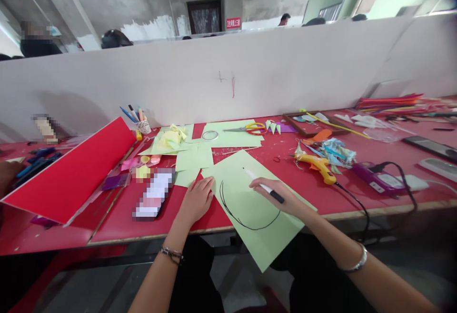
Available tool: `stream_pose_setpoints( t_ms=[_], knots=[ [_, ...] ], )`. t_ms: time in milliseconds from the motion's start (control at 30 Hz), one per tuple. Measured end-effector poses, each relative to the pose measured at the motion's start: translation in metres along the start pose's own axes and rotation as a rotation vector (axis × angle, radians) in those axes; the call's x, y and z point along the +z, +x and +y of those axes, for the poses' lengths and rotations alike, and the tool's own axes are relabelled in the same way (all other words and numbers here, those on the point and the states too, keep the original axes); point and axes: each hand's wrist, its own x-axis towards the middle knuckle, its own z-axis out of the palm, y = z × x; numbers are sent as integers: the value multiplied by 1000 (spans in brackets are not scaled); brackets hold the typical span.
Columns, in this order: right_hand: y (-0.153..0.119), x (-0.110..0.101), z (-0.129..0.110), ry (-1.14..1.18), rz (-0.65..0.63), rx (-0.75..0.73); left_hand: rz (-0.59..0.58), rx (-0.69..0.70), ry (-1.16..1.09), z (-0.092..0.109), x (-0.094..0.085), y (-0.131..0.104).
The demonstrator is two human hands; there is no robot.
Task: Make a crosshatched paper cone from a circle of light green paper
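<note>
**Right hand (281,188) is gripping the marker (275,196) above a curving black line (254,229)**

And here we are at the red surface (123,222), where the right hand is closing its fingers around the white-and-black marker. The white end is pointing toward a small black dot near the top of the pale green sheet (250,198); whether it is touching the paper, I cannot tell. Below, that black line is sweeping round in a wide open curve, doubling up on its left side. The sheet is lying at a slant right in front of the person, its lower corner hanging out past the front edge.

Over to the left hand (198,197): it is lying palm down and holding nothing, fingers close together, the tips overlapping the sheet's left corner. Just beside it, a phone (157,194) is lying on the surface. Beyond the sheet, yellow-and-red-handled scissors (252,128) and a thin ring (210,135) are resting on more green paper (221,140). Out right, a yellow glue gun (321,166) is trailing its dark cord, while on the far left a red board (82,170) is leaning at a tilt.
</note>
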Motion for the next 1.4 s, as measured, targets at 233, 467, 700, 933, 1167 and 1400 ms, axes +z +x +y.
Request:
stream_pose_setpoints(
  t_ms=[233, 467, 700, 933, 1167, 1400],
  knots=[
    [-5, -1, 21, -359, -50, -35, -17, -21, 28, 9, -9, -20],
    [20, -6, 34, -58, 93, 44, 30, 31, 61, 28, -15, -42],
    [35, -28, 35, 433, 622, 196, -4, 13, 127, 48, -9, -50],
    [16, -14, 20, 496, 414, 173, -49, -82, 168, 89, -3, -56],
    [10, 8, 37, 700, 315, 308, 13, -68, 4, 46, -31, -28],
    [21, 1, 28, 641, 172, 316, -126, 110, -69, -14, -3, -11]
  ],
)
